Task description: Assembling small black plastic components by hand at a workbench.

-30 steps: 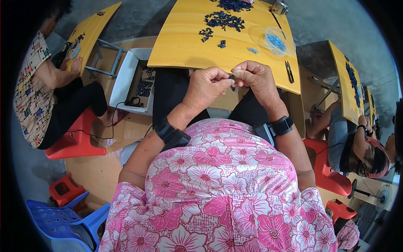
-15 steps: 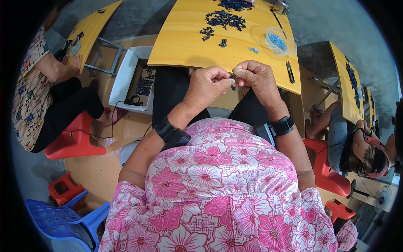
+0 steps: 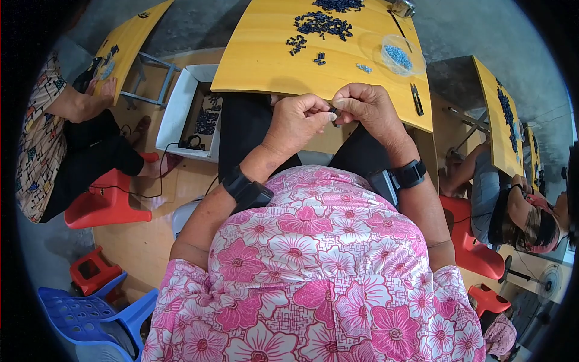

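On my camera, I see the left hand point(image 3: 294, 120) pinching a small dark piece point(image 3: 333, 111) just outside the near edge of the table point(image 3: 259, 66). The right hand point(image 3: 375, 114) pinches this same piece. Black scissors point(image 3: 417, 101) lie near the right edge.

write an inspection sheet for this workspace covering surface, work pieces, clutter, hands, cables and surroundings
Surface: yellow wooden tabletop, partly covered.
Work pieces: small dark cylindrical pieces in piles; tiny light-blue pieces in and beside a clear round plastic bowl.
Clutter: black metal snips, silver metal cup.
Hands: fingers of bare left hand and bare right hand pinch one small dark piece.
Cables: thin black cable reaching the open white box.
Surroundings: red plastic stool, blue plastic chair, seated co-worker leftward.
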Demonstrator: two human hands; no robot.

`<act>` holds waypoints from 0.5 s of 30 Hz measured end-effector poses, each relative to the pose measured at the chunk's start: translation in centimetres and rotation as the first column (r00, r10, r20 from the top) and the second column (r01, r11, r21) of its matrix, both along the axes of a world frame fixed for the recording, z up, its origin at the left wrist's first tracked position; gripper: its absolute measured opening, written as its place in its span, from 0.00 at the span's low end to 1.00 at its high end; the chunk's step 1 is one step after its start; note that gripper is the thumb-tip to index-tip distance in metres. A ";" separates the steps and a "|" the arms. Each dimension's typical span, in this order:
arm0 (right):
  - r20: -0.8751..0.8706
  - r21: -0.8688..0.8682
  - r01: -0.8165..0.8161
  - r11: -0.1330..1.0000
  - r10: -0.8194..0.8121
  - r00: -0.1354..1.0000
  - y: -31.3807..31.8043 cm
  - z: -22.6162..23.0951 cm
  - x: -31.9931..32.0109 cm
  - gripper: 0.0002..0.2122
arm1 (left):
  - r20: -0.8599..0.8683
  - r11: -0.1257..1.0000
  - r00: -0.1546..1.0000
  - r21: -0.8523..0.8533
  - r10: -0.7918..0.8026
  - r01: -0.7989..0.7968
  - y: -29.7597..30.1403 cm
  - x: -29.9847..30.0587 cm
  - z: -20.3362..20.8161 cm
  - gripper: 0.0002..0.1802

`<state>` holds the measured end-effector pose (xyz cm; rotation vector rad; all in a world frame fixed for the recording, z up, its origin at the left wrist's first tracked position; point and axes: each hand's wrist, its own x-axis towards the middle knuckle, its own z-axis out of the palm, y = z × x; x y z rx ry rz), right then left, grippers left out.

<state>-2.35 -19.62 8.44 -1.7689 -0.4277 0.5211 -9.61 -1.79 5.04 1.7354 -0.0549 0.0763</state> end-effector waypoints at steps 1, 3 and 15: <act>-0.001 0.000 0.001 1.000 -0.001 1.000 0.0 0.0 0.0 0.06 | -0.001 1.000 1.000 0.000 -0.001 0.001 0.0 0.0 0.0 0.05; -0.001 -0.006 -0.016 1.000 0.016 1.000 0.1 0.1 0.1 0.06 | -0.001 0.999 1.000 -0.033 0.001 -0.001 0.0 0.0 0.0 0.05; 0.015 0.007 0.010 1.000 -0.010 1.000 1.0 0.2 -0.2 0.05 | 0.002 0.992 1.000 -0.123 0.027 -0.026 -0.1 0.3 -0.3 0.05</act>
